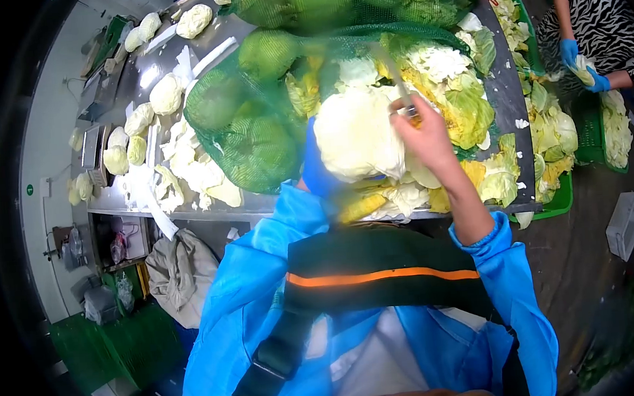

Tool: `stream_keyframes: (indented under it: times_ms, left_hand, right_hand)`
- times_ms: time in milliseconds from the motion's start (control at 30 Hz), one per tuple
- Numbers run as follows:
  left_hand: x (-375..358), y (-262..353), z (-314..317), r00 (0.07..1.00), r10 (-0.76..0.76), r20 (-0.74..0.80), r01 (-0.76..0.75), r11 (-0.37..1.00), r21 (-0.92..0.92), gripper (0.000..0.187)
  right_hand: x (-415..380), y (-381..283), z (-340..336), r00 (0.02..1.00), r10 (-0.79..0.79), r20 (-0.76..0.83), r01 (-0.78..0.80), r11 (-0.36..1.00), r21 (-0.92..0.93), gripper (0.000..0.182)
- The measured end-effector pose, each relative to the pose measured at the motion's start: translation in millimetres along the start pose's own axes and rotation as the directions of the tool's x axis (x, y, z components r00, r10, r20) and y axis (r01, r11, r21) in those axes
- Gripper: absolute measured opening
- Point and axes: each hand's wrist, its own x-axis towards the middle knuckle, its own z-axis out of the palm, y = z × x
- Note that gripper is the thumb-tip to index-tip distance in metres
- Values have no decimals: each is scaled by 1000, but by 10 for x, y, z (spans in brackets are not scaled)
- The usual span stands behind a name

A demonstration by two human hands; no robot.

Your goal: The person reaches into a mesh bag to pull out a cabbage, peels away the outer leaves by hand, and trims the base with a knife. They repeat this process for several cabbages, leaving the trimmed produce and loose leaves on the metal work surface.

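Head view: left hand supports cabbage; extended right hand grips knife.

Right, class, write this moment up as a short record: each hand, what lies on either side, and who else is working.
Left hand: blue-gloved, steadying pale cabbage
Right hand: bare, fingers closed round knife
Left of cabbage: green net bag holding cabbages; beyond, pale heads
Right of cabbage: loose leaves
Co-worker: gloved hands on pale piece
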Motion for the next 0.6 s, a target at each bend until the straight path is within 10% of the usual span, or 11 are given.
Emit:
stream_keyframes:
  times_ms: [67, 233, 400, 533, 600]
  left_hand:
    - [117, -54, -62, 960, 269, 83, -272, 813, 515, 42]
    - [262, 403, -64, 911, 383, 152, -358, 553, 753, 37]
    - [98, 138, -52, 989, 114, -98, -98, 983, 155, 49]
    - [75, 22, -60, 987, 29, -160, -27, 999, 18, 54]
    - [81, -31, -96, 979, 52, -199, -43, 998, 50, 57]
  right_hand:
    - [21, 24, -162, 987, 96, -128, -113, 985, -132, 37]
    - [-12, -17, -153, 942, 254, 218, -315, 896, 313, 42]
    - [-105, -178, -273, 954, 255, 158, -297, 885, 358, 27]
    - [-377, -469, -484, 743, 74, 665, -348, 892, 290, 28]
    - [-355, -347, -425, 852, 104, 513, -274, 923, 269, 49]
